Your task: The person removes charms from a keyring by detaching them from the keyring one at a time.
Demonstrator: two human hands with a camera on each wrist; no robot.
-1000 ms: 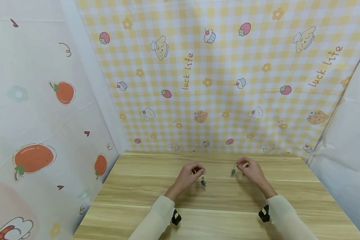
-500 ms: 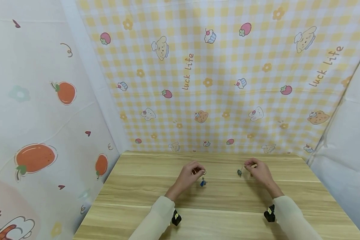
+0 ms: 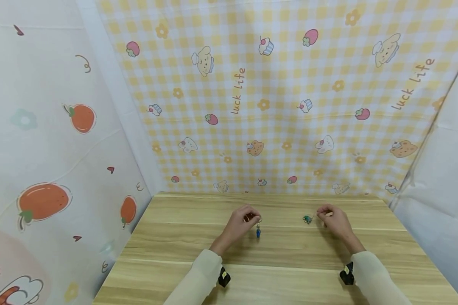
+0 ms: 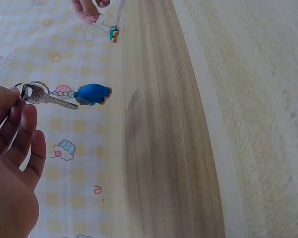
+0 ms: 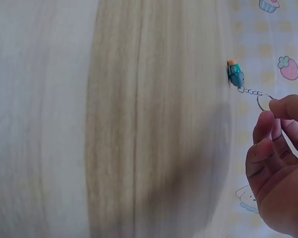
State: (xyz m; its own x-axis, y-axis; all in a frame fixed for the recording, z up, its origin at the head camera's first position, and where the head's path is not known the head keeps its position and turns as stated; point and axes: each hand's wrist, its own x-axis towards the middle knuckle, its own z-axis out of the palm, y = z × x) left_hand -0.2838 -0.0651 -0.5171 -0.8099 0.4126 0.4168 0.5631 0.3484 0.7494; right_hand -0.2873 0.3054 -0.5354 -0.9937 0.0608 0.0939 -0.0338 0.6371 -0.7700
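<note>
My left hand pinches a key ring between thumb and fingers above the table. From that ring hang a silver key and, on a short chain, a blue figurine with orange feet. Off to the right, my right hand pinches the thin metal ring of another keychain. At the end of its chain a small green and grey-blue figurine lies right at the table top, left of the fingertips in the head view. The right hand's other fingers are loosely bent.
A wood-grain table spreads under both hands. Behind it hangs a yellow checked cloth with printed cartoons, and a white printed cloth hangs at the left. Each wrist carries a black camera mount.
My right hand has moved right and slightly down with its keychain, whose figurine now trails out to the left. The left hand stays in place while its blue figurine turns on the chain.
</note>
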